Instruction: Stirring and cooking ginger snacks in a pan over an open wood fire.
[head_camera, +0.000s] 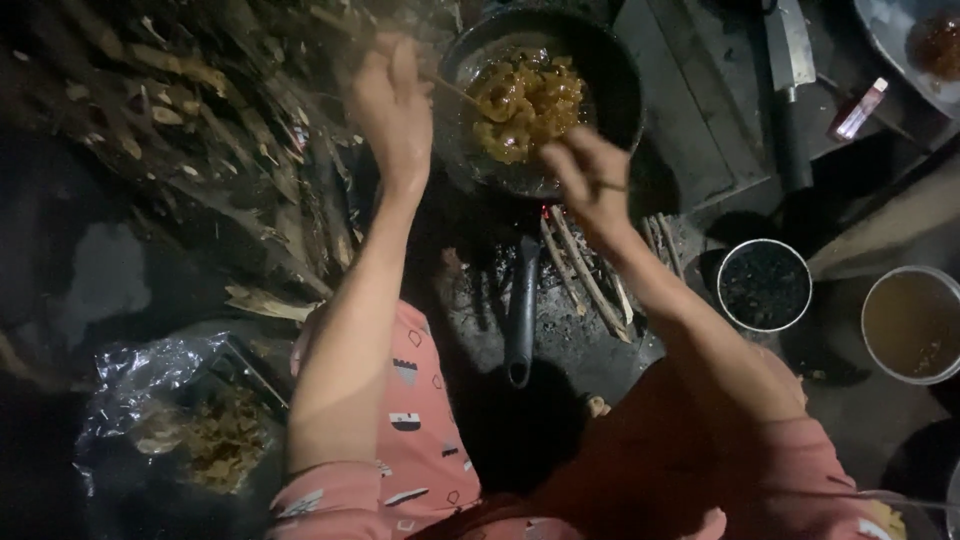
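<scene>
1. Presently, the round black metal frying pan (600, 60) sits over the fire straight ahead of me, holding a heap of golden-brown fried pieces in oil (528, 105); its long dark handle (521, 310) runs back toward my body, so the pan's long axis lies along my line of sight.
2. My left hand (392, 105) is raised at the pan's left rim, fingers closed in a pinch on a thin pale wooden stick (455, 90) that slants rightward and down into the food.
3. My right hand (592, 178) hovers at the pan's near edge, fingers curled partly closed; a thin stick-like line seems to cross them, but I cannot tell whether it is gripped.
4. Both hands are near the food; the right is closer to the heap, the left reaches it only through the stick.
5. Thin burning sticks (585, 265) lie beneath the pan beside the handle. A small steel bowl of dark matter (764, 285) and a steel bowl of brown liquid (912, 322) stand to my right, well apart from the pan.
</scene>
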